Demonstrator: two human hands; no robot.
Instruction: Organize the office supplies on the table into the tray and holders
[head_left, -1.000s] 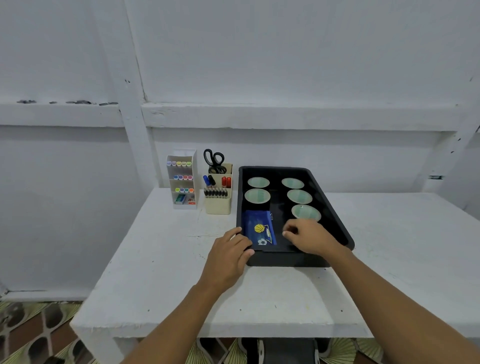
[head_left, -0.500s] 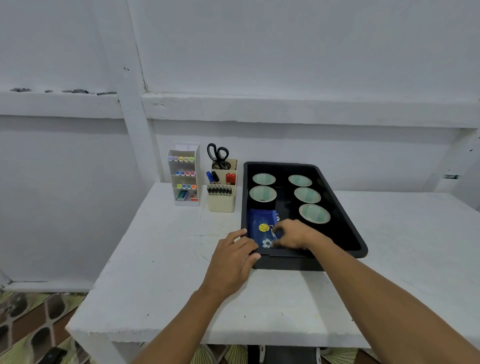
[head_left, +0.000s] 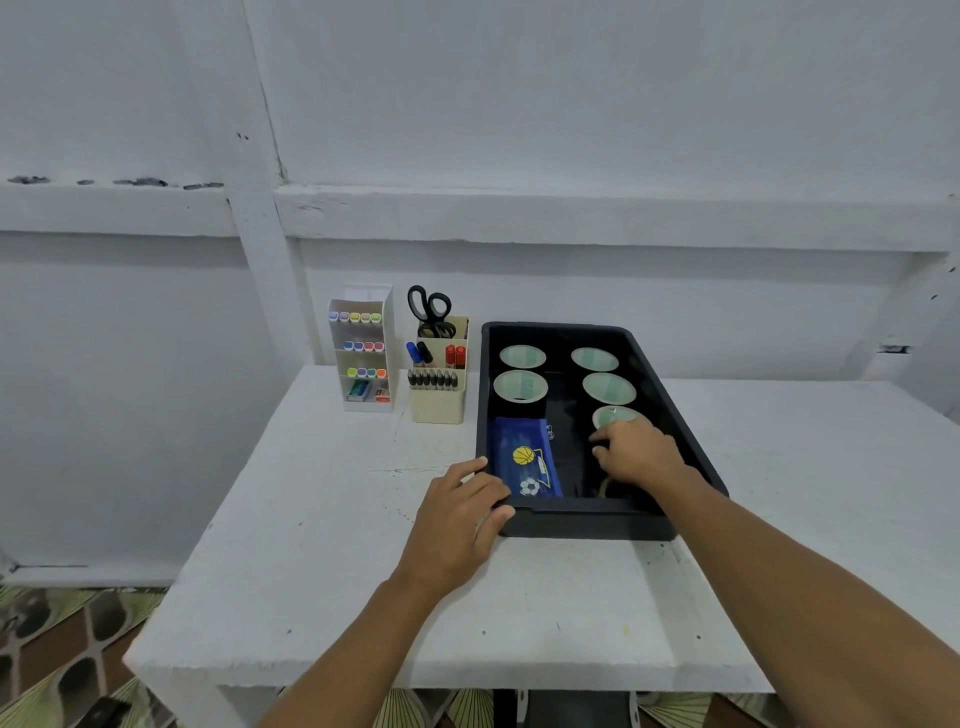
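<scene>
A black tray (head_left: 691, 457) sits on the white table (head_left: 322, 561). It holds five tape rolls in two rows, such as one roll (head_left: 520, 387), and a blue pencil case (head_left: 524, 462) at its front left. My left hand (head_left: 457, 519) rests with relaxed fingers against the tray's front left corner. My right hand (head_left: 634, 452) is inside the tray at the front right, fingers curled down over another tape roll (head_left: 605, 487). Only a beige edge of that roll shows under the palm. The hand also covers part of the nearest roll (head_left: 610, 415) in the right row.
A white holder (head_left: 363, 353) with rows of highlighters stands at the back left. Beside it a beige holder (head_left: 437, 405) carries scissors (head_left: 430, 306), markers and pens. The wall is close behind. Patterned floor shows below the table's front edge.
My right hand left the pencil case and moved right to the tray's front right, over a tape roll. My left hand stayed at the tray's corner.
</scene>
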